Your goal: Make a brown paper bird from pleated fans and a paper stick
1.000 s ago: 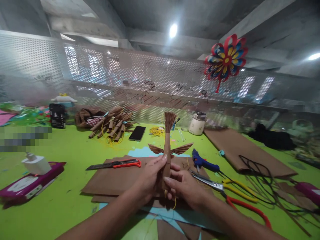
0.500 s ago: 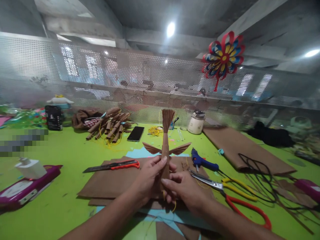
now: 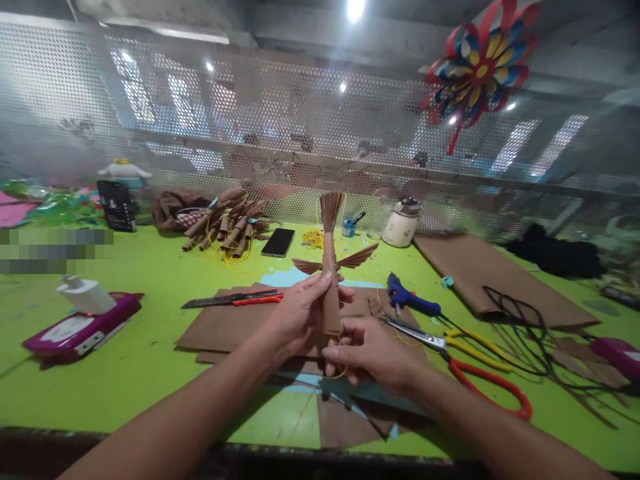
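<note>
My left hand [image 3: 295,317] is wrapped around the lower body of a brown paper bird [image 3: 330,267], which stands upright with a fanned tail on top and two pleated wings at its sides. Just below it, my right hand [image 3: 373,353] pinches at the bird's bottom end, where a thin yellow string [image 3: 339,372] loops out. Both hands hover over a stack of brown paper sheets [image 3: 225,330] on the green table [image 3: 140,347].
Right of the hands lie scissors with yellow and red handles [image 3: 470,357] and a blue glue gun [image 3: 407,300]. A ruler [image 3: 233,300] lies left; a phone [image 3: 279,241], rolled paper tubes [image 3: 227,227] and a white jar [image 3: 401,227] stand behind. A mesh screen backs the table.
The view has tilted downward, bringing the table's near edge into sight. My right hand has slid lower along the bird's base; my left keeps its grip.
</note>
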`<state>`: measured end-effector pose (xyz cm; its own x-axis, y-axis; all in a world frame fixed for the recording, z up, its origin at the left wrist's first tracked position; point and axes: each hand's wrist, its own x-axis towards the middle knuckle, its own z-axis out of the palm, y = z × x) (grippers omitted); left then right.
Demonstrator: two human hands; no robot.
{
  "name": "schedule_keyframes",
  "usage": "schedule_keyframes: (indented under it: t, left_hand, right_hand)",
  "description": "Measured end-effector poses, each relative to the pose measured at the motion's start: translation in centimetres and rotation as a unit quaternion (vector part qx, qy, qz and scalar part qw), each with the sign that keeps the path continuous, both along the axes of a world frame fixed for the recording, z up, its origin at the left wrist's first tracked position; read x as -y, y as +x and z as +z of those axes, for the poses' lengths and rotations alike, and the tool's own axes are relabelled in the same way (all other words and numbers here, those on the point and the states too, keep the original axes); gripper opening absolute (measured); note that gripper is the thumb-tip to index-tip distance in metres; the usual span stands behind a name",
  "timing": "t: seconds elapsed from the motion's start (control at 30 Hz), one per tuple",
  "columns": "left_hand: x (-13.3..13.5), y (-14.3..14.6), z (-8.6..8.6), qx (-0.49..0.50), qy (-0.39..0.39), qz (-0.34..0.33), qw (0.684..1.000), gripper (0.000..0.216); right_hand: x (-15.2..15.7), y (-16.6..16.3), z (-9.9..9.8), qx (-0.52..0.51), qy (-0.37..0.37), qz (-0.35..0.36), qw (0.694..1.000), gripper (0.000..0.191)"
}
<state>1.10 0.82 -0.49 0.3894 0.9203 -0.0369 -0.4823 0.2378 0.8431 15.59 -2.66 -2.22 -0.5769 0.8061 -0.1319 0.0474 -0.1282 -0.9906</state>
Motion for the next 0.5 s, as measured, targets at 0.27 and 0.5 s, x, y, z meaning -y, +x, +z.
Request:
schedule_keyframes:
  t: [0.27,0.5]
  left_hand:
    - [-0.4,-0.2,0.2,0.030,0.031,0.044,0.998,0.012]
    - [-1.5,-1.0,-0.1,0.006,0.025,0.112,0.993,0.013]
  right_hand:
    - [1.4,-0.5,0.3,0.086,0.023,0.069,0.994,0.032]
    - [3.9,0.5,0.9,0.175,0.250,0.353,0.885,0.019]
